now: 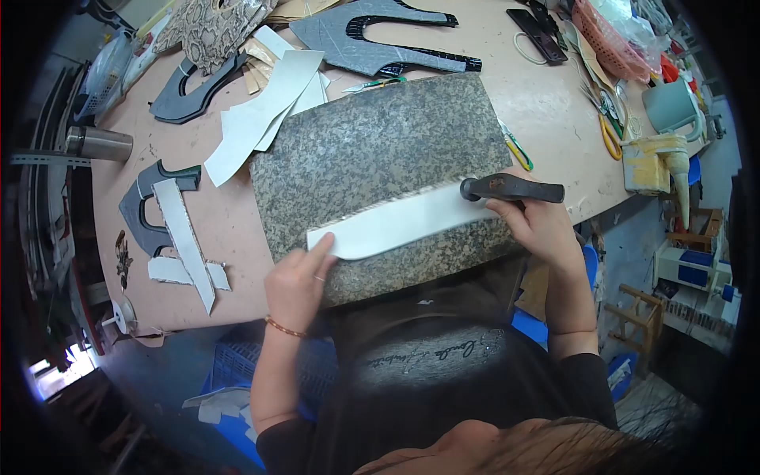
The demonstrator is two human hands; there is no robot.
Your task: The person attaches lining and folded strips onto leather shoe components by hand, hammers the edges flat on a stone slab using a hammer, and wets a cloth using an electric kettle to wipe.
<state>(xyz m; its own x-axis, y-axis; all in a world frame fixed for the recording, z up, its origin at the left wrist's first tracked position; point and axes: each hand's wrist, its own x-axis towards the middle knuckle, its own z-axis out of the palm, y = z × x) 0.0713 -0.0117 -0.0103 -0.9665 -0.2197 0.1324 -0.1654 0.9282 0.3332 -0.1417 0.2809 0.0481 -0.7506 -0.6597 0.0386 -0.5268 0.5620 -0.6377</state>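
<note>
A long white strip (404, 222) with a rough, patterned upper edge lies across the speckled stone slab (380, 134). My left hand (299, 277) rests at the strip's left end, its index finger pressing on the white surface and the other fingers curled. At the strip's right end, my right hand (538, 226) is closed around a hammer (518, 188), with the thumb close to the strip. The hammer's round head is over the strip's upper right edge; whether it touches is unclear. The hammer's grip is partly hidden by my fingers.
White pieces (269, 103) overlap the slab's upper left corner. Grey curved parts (372, 36) lie beyond it. Yellow-handled scissors (609, 138), a teal mug (671, 104) and a glue container (645, 165) stand or lie right. A steel tumbler (99, 143) is left, above crossed white strips (184, 237).
</note>
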